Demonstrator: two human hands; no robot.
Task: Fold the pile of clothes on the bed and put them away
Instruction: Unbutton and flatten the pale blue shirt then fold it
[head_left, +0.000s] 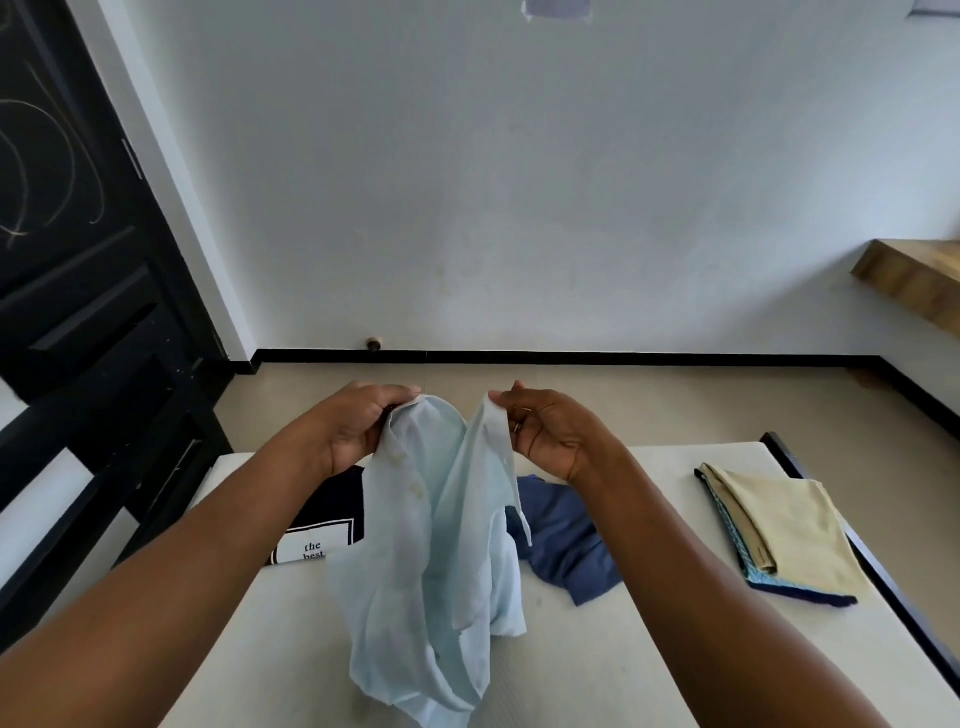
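Shirt of thin pale-blue cloth with a buttoned front (436, 545), held up over the middle of the white mattress bed (649, 649). Its top edge is raised and its lower part hangs bunched, the hem touching or nearly touching the mattress.

- Left hand (358, 426): fingers (384, 395) curled round the shirt's upper edge near the collar.
- Right hand (550, 436): fingers (506, 402) pinching the opposite upper edge. The two hands are near each other, with cloth slack between them.
- Behind the shirt, on the bed: a dark navy T-shirt with a white printed panel (327, 519) to the left and a crumpled blue garment (566, 540) to the right, both unfolded.
- Well apart, at the bed's right edge: a folded stack with a beige cloth on top of blue patterned pieces (784, 525).

Step in hand, as I judge it: the shirt is being opened out and squared ahead of folding. One stack looks done, and at least two more garments wait.

The next move calls for spreading the hands to pull the shoulders taut, then laying the shirt flat on bare mattress before turning in the sleeves. The limp cloth will likely twist if lowered slack.
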